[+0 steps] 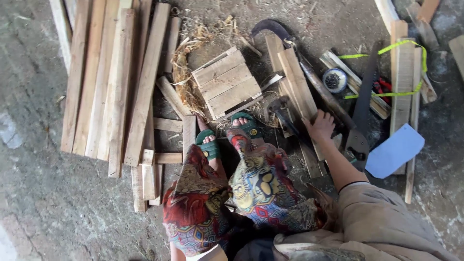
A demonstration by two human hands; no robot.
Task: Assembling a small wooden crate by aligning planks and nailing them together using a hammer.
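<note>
From the head view, the right hand [321, 124] lies flat, fingers spread, on a plank [296, 82] among short boards beside a hammer [280, 113]. The left hand is out of sight. A small crate [227, 82] sits before the sandals [231, 135]. A saw [362, 111] and a tin of nails [334, 79] lie to the right; long slats [111, 82] lie to the left.

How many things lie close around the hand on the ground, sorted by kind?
Slatted wooden panels: 1
Hammers: 1
Hand saws: 1
Round tins of nails: 1
Blue sheets: 1
Yellow-green tapes: 1
Total: 6
The right hand rests on short planks, too overlapped to count.
</note>
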